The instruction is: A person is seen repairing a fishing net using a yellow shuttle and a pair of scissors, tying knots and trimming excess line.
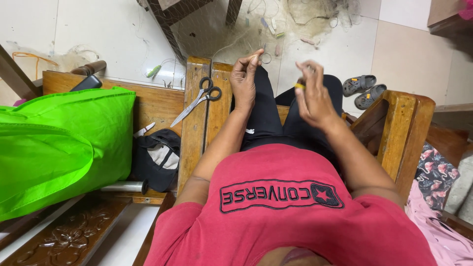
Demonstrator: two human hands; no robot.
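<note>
I sit on a wooden chair (399, 128) in a red shirt and black trousers, both hands raised over my knees. My left hand (245, 79) pinches a thin thread of fishing net (256, 29) between its fingertips. My right hand (311, 93) is blurred, its fingers curled around a small yellow netting tool (299, 85). The fine net spreads over the tiled floor ahead of my knees. Black-handled scissors (199, 98) lie on the wooden armrest just left of my left hand.
A bright green bag (59, 143) lies on the wooden bench at left, with a black cap (157, 157) and a small knife (144, 130) beside it. Grey sandals (362, 91) sit on the floor at right. Floral cloth (436, 172) hangs at far right.
</note>
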